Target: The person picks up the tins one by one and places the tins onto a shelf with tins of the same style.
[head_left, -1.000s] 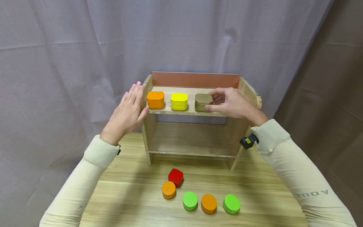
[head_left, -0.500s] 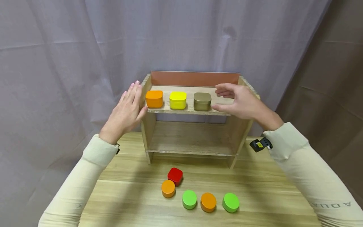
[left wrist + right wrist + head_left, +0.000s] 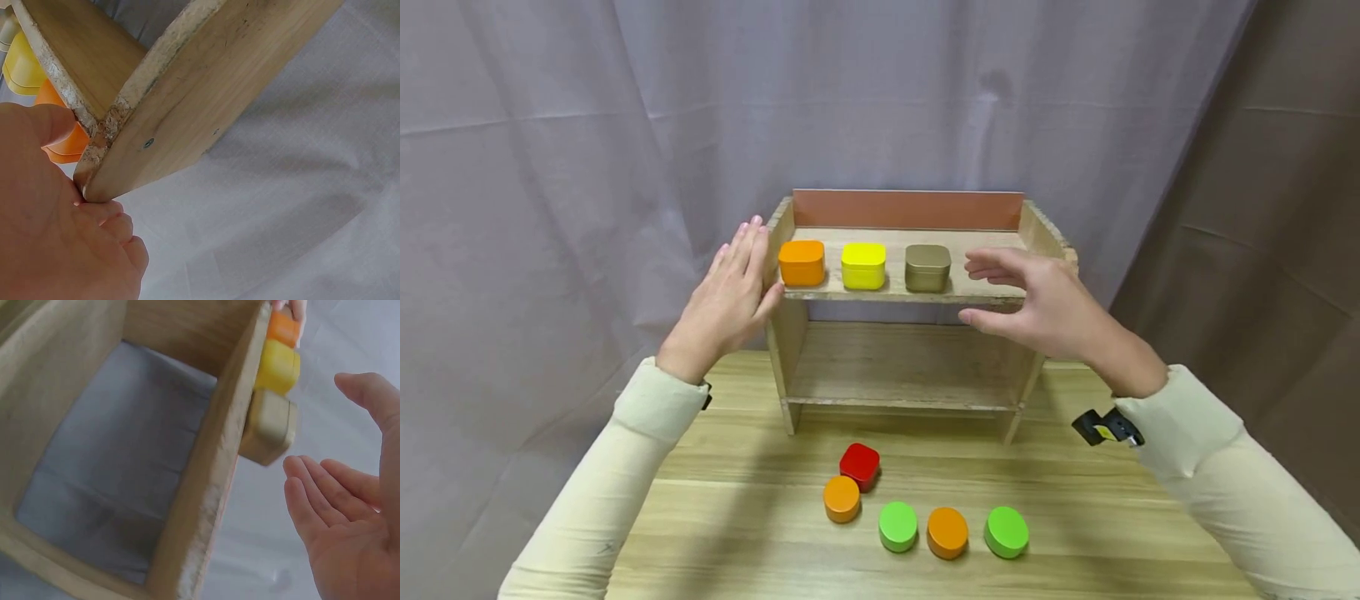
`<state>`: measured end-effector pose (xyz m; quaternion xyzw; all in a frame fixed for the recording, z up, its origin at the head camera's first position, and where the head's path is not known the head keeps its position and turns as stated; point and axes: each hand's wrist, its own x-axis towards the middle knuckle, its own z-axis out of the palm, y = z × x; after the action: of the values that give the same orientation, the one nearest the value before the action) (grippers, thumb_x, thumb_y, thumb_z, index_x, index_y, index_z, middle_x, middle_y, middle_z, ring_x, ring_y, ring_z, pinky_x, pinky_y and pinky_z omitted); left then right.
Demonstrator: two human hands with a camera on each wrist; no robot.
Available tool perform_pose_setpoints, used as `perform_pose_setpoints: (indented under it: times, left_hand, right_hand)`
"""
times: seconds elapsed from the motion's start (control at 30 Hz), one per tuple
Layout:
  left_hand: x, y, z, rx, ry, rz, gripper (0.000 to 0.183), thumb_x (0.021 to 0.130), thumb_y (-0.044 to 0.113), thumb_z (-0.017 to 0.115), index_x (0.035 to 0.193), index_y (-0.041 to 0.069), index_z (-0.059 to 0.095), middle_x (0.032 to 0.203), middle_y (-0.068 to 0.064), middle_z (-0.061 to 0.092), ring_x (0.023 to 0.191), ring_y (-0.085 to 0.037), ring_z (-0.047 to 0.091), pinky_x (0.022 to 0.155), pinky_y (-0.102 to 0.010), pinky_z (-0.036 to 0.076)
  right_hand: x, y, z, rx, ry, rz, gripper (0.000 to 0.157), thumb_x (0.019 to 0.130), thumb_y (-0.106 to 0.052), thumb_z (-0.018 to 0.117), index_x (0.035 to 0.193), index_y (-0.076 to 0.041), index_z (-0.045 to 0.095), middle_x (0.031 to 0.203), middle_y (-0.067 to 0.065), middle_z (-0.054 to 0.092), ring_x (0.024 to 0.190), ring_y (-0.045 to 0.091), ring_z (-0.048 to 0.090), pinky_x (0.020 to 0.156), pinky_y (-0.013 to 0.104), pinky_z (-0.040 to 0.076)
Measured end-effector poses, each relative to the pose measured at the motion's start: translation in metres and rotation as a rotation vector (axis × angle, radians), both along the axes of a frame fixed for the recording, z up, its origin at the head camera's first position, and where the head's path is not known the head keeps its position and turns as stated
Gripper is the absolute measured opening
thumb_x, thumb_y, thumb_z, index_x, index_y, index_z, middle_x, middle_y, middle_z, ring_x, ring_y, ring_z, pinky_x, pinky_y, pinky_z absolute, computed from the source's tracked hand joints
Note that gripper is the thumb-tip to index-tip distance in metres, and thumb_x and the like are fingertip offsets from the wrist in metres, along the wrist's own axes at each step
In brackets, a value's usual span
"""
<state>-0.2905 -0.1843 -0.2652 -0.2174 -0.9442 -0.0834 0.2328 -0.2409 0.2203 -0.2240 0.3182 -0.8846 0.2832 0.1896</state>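
My left hand (image 3: 722,292) rests against the top of the left side panel of a wooden shelf (image 3: 898,367), its fingers straight. The left wrist view shows the thumb by the shelf's front edge, close to an orange square tin (image 3: 62,147). My right hand (image 3: 1048,304) hovers at the shelf's right side, holding nothing, thumb and fingers spread apart. Along the top board stand the orange tin (image 3: 802,264), a yellow square tin (image 3: 863,267) and an olive-gold square tin (image 3: 927,269). The gold tin (image 3: 269,428) is nearest my right hand, with a gap between.
On the wooden table (image 3: 737,533), before the shelf, lie a red square tin (image 3: 860,465), two orange round tins (image 3: 842,498) and two green round tins (image 3: 898,525). A reddish-brown back strip (image 3: 910,210) lines the top board. Grey curtain (image 3: 880,92) hangs behind.
My right hand has let go of the gold tin and drawn back to the right and down, its fingers spreading. The left hand keeps its place on the panel.
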Motion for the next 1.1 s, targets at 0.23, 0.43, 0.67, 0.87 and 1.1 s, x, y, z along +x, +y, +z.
perform_pose_setpoints:
  times: [0.23, 0.43, 0.67, 0.87, 1.1]
  left_hand:
    - [-0.003, 0.001, -0.001, 0.001, -0.001, -0.005, 0.077, 0.111, 0.033, 0.044, 0.168, -0.003, 0.008, 0.178, -0.02, 0.005, 0.166, -0.039, 0.009, 0.135, -0.058, 0.014]
    - [-0.002, 0.0, 0.0, -0.005, -0.007, -0.003, 0.076, 0.111, 0.032, 0.044, 0.168, -0.003, 0.007, 0.178, -0.021, 0.005, 0.166, -0.04, 0.009, 0.134, -0.058, 0.014]
    - [-0.003, -0.001, 0.0, -0.002, -0.003, 0.0, 0.077, 0.111, 0.033, 0.044, 0.168, -0.003, 0.008, 0.178, -0.021, 0.004, 0.166, -0.039, 0.008, 0.135, -0.058, 0.014]
    - [-0.004, -0.003, 0.0, -0.001, 0.003, -0.006, 0.076, 0.111, 0.033, 0.045, 0.167, -0.004, 0.01, 0.178, -0.021, 0.006, 0.166, -0.04, 0.01, 0.134, -0.059, 0.015]
    - [-0.003, -0.005, -0.001, 0.0, -0.002, -0.003, 0.077, 0.111, 0.033, 0.045, 0.167, -0.004, 0.009, 0.178, -0.022, 0.006, 0.166, -0.04, 0.009, 0.134, -0.06, 0.015]
  right_hand:
    - [0.008, -0.001, -0.032, 0.003, 0.023, 0.037, 0.068, 0.083, -0.018, 0.091, 0.143, -0.003, 0.062, 0.133, 0.012, 0.074, 0.12, 0.028, 0.073, 0.104, 0.046, 0.058]
    - [0.015, -0.011, -0.07, -0.026, -0.04, 0.098, 0.066, 0.084, -0.021, 0.091, 0.142, -0.006, 0.063, 0.134, 0.008, 0.073, 0.12, 0.026, 0.072, 0.105, 0.044, 0.059]
    - [0.016, -0.03, -0.131, -0.026, -0.118, 0.138, 0.065, 0.084, -0.024, 0.091, 0.14, -0.006, 0.064, 0.132, 0.008, 0.074, 0.118, 0.027, 0.073, 0.102, 0.049, 0.06]
    - [0.016, -0.052, -0.183, 0.015, -0.227, 0.148, 0.065, 0.085, -0.022, 0.089, 0.141, -0.003, 0.062, 0.135, 0.012, 0.072, 0.12, 0.027, 0.071, 0.105, 0.045, 0.059]
    - [0.012, -0.071, -0.229, 0.013, -0.378, 0.137, 0.068, 0.088, -0.027, 0.086, 0.145, -0.002, 0.058, 0.14, 0.015, 0.068, 0.127, 0.034, 0.068, 0.108, 0.053, 0.056]
